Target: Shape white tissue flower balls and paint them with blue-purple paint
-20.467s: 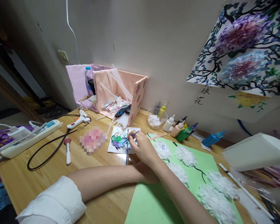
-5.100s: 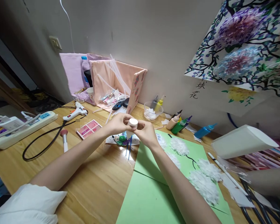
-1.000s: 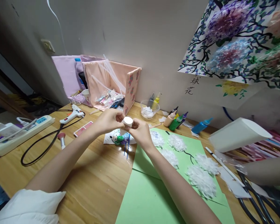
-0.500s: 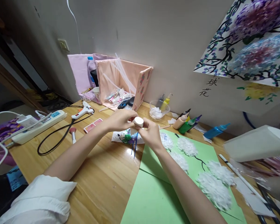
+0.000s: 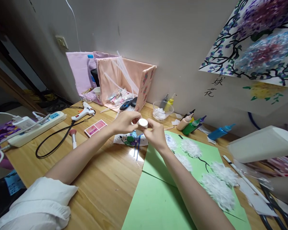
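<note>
Between both hands, over the back middle of the table, is a small container with a round white lid; its body is mostly hidden by my fingers. My left hand pinches it from the left, and my right hand grips it from the right, thumb close to the lid. Just below them lies a decorated piece in green and purple, with two thin blue sticks. Under my right forearm, the green sheet carries fluffy white paper flowers and dark stems.
A hot glue gun with its looped cord, a power strip and a brush are on the left. Behind stands a pink fabric box. Paint bottles and a clear bowl of paper scraps stand back right.
The view has shifted slightly, so the table things sit a little further left and up. Both hands keep their hold on the white-lidded container.
</note>
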`<state>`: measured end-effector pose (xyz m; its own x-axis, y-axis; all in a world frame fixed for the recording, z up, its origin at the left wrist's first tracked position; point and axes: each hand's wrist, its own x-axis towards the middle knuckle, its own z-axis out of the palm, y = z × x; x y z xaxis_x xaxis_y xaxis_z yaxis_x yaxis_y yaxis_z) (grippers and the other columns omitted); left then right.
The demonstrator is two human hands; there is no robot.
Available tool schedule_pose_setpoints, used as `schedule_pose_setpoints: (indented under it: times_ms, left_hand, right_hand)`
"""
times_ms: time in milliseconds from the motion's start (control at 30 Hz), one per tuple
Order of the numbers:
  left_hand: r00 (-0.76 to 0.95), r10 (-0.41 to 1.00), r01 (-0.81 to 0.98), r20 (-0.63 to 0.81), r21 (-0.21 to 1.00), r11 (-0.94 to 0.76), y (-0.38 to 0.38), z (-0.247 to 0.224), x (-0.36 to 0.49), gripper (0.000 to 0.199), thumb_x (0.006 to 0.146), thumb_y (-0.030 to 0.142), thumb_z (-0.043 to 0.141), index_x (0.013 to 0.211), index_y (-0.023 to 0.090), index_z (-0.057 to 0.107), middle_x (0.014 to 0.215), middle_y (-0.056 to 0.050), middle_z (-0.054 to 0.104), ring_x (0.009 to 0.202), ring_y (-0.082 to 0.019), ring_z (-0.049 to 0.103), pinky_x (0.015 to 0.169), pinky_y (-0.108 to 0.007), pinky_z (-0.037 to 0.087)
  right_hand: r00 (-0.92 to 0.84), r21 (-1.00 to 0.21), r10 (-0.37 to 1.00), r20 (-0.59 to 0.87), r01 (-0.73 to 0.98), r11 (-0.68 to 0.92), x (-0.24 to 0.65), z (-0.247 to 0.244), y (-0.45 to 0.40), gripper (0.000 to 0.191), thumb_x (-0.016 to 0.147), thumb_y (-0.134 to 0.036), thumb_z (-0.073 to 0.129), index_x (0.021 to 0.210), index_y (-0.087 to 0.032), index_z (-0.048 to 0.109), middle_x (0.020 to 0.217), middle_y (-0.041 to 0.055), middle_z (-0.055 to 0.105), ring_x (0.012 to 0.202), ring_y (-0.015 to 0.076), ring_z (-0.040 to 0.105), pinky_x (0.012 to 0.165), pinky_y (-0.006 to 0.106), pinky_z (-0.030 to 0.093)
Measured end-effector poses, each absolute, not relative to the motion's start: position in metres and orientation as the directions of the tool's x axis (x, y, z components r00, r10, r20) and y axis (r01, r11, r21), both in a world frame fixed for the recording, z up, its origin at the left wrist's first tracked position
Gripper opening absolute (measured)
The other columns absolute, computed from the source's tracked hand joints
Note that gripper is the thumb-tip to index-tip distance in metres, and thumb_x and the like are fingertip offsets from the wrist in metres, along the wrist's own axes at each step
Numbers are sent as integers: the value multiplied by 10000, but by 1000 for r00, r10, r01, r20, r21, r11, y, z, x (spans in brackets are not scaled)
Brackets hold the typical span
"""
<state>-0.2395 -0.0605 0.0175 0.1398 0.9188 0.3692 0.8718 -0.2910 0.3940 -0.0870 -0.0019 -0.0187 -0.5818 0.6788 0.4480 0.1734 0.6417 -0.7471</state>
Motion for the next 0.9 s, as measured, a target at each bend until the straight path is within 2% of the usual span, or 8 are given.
schedule_pose_setpoints:
  times_ms: [267, 467, 733, 900]
  left_hand:
    - [146, 920, 856, 363, 420, -302, -60, 19, -238, 66, 663, 162, 504, 701, 158, 558, 640, 11, 567, 592, -104, 500, 548, -201, 347]
    - [141, 917, 856, 373, 420, -302, -60, 18, -238, 82, 655, 145, 496, 703, 159, 560, 642, 11, 565, 594, -106, 495, 555, -203, 350]
    - [149, 921, 861, 361, 410, -300, -62, 24, -236, 62, 660, 142, 489, 700, 162, 531, 664, 10, 567, 607, -105, 498, 558, -201, 352]
    - [149, 924, 869, 352, 400, -293, -62, 27, -236, 49, 667, 151, 489, 697, 161, 526, 661, 14, 571, 607, -104, 505, 550, -200, 342]
  right_hand:
    - [-602, -759, 674, 428, 166, 630, -88, -21, 0, 58, 661, -149, 496, 611, -172, 476, 590, -29, 495, 570, 116, 449, 530, 209, 313]
    - [-581, -762, 685, 440, 162, 627, -88, -17, -1, 125, 645, -143, 495, 549, -177, 424, 551, -41, 454, 545, 105, 417, 506, 205, 285]
    - [-598, -771, 677, 429, 148, 620, -87, -12, -1, 67, 661, -138, 490, 603, -173, 493, 590, -27, 504, 571, 115, 448, 530, 206, 318]
    - [-580, -751, 687, 438, 185, 634, -86, -12, 1, 166, 663, -184, 543, 545, -177, 427, 533, -50, 417, 528, 95, 390, 499, 203, 276]
